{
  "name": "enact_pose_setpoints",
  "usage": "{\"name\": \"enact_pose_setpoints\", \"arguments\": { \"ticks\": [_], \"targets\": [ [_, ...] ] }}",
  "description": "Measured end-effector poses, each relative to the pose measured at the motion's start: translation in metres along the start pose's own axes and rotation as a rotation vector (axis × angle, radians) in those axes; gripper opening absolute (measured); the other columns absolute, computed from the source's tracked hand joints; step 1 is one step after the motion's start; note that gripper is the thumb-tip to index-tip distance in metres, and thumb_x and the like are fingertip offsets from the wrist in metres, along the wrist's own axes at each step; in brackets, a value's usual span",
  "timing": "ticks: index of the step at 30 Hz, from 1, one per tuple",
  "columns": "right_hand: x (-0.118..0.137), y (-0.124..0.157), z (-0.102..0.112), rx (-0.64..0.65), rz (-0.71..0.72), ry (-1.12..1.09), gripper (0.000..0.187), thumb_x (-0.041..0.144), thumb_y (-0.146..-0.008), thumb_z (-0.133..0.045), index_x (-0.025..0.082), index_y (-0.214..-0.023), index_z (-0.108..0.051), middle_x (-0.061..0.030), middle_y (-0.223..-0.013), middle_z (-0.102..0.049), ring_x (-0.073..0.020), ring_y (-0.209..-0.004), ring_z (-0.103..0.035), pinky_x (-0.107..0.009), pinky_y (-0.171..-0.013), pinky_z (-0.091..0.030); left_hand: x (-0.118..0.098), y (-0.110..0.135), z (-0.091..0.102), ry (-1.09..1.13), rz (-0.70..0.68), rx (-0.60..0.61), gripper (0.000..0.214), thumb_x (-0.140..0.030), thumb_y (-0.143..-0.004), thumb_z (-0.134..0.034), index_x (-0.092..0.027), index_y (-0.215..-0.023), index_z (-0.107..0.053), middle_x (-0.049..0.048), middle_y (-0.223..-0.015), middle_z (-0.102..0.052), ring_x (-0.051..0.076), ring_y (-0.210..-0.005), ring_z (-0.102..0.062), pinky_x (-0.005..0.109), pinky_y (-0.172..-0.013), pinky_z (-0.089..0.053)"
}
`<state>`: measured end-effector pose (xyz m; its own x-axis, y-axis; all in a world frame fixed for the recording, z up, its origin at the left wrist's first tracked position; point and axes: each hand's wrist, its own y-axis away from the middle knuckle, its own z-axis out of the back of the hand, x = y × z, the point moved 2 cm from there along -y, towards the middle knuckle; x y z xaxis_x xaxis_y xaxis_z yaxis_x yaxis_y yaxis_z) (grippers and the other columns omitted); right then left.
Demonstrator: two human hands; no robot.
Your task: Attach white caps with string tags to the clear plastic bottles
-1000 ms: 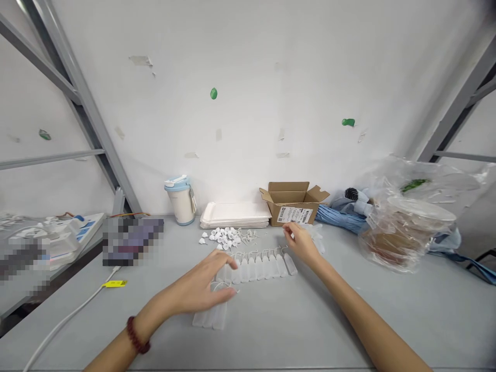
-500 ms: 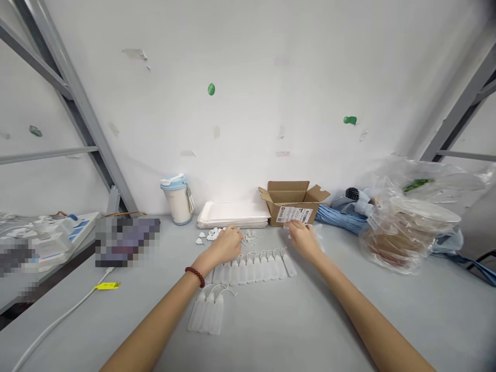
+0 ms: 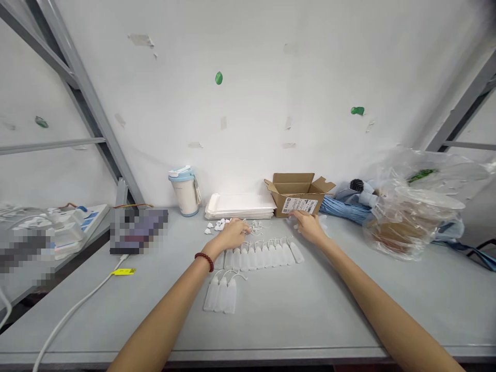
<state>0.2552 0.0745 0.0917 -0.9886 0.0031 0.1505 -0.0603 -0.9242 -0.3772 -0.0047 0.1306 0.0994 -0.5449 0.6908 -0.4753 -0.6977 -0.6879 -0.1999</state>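
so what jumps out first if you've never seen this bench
The row of small clear bottles lying dead centre, with three more bottles nearer the camera. Both hands reach past it: the left hand over a scatter of white caps, the right hand by the open cardboard box.

Packing workshop, grey bench (image 3: 310, 310), carton (image 3: 296, 199), bottle rows (image 3: 263, 254)

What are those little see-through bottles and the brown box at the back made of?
The little bottles look like plastic, probably a soft kind. They are milky and half see-through, with a dull sheen. The brown box looks like cardboard. It is flat matte tan, its flaps are folded open, and a white paper label is stuck on its front.
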Motion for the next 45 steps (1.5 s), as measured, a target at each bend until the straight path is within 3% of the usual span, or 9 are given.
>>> {"name": "enact_pose_setpoints", "arguments": {
  "ticks": [6,10,15,22,24,28,39,45],
  "targets": [
    [0.002,-0.003,-0.003,0.012,-0.016,0.013,0.040,0.000,-0.075,-0.032,0.017,-0.104,-0.053,-0.0097,-0.107,-0.064,-0.0233,-0.095,-0.057,-0.032,-0.075,-0.033,-0.001,0.003,0.004,0.106,0.029,-0.099,0.043,-0.003,-0.062,-0.042,-0.018,-0.089,-0.071,0.0057,-0.107,-0.067,0.025,-0.112,-0.048,0.038,-0.099,-0.034],
    [0.010,-0.003,-0.003,0.031,0.016,0.030,0.035,0.005,-0.082,-0.033,0.018,-0.107,-0.054,-0.0087,-0.108,-0.065,-0.0216,-0.095,-0.057,-0.030,-0.076,-0.034,0.000,0.006,0.015,0.245,0.102,-0.198,0.040,-0.010,-0.067,-0.042,-0.015,-0.095,-0.069,0.0076,-0.112,-0.065,0.023,-0.106,-0.054,0.035,-0.092,-0.040],
    [0.019,-0.004,0.001,0.036,0.002,0.098,0.036,0.004,-0.082,-0.036,0.017,-0.106,-0.059,-0.0102,-0.110,-0.064,-0.0231,-0.105,-0.052,-0.033,-0.083,-0.031,0.004,0.009,0.025,0.693,0.319,-0.352,0.026,-0.023,-0.066,-0.050,-0.013,-0.077,-0.071,0.0100,-0.091,-0.071,0.022,-0.088,-0.062,0.029,-0.072,-0.047],
    [0.018,0.000,0.008,0.048,-0.077,0.229,0.029,0.019,-0.088,-0.041,0.020,-0.109,-0.061,-0.0118,-0.110,-0.063,-0.0280,-0.103,-0.051,-0.036,-0.081,-0.032,-0.002,0.014,0.032,0.921,0.390,-0.434,0.022,-0.025,-0.054,-0.069,-0.011,-0.072,-0.070,0.0072,-0.072,-0.068,0.015,-0.067,-0.060,0.025,-0.060,-0.045],
    [0.017,0.002,0.009,0.064,-0.058,0.260,0.028,0.025,-0.089,-0.041,0.021,-0.109,-0.061,-0.0108,-0.110,-0.063,-0.0271,-0.103,-0.052,-0.035,-0.079,-0.032,-0.003,0.014,0.033,0.995,0.403,-0.454,0.029,-0.023,-0.052,-0.072,-0.011,-0.078,-0.070,0.0050,-0.069,-0.067,0.014,-0.064,-0.060,0.025,-0.061,-0.046],
    [0.015,0.004,0.012,0.076,-0.021,0.282,0.027,0.022,-0.090,-0.040,0.021,-0.103,-0.063,-0.0097,-0.105,-0.065,-0.0250,-0.098,-0.055,-0.033,-0.076,-0.032,-0.001,0.015,0.032,1.058,0.387,-0.467,0.038,-0.020,-0.052,-0.075,-0.011,-0.088,-0.070,0.0017,-0.068,-0.066,0.012,-0.062,-0.059,0.025,-0.065,-0.046],
    [0.011,0.008,0.009,0.067,0.003,0.161,0.027,0.018,-0.090,-0.038,0.016,-0.090,-0.065,-0.0110,-0.097,-0.066,-0.0218,-0.087,-0.060,-0.031,-0.074,-0.030,-0.005,0.015,0.023,1.114,0.439,-0.424,0.017,-0.017,-0.055,-0.073,-0.010,-0.069,-0.066,0.0040,-0.066,-0.068,0.015,-0.068,-0.066,0.030,-0.078,-0.050],
    [0.018,0.010,0.002,0.074,0.112,0.072,0.025,0.009,-0.087,-0.039,0.015,-0.088,-0.063,-0.0090,-0.096,-0.066,-0.0186,-0.086,-0.059,-0.026,-0.072,-0.034,-0.007,0.017,0.025,1.089,0.419,-0.354,0.013,-0.018,-0.055,-0.072,-0.010,-0.064,-0.066,0.0083,-0.074,-0.070,0.017,-0.073,-0.066,0.030,-0.078,-0.051]
  ]
}}
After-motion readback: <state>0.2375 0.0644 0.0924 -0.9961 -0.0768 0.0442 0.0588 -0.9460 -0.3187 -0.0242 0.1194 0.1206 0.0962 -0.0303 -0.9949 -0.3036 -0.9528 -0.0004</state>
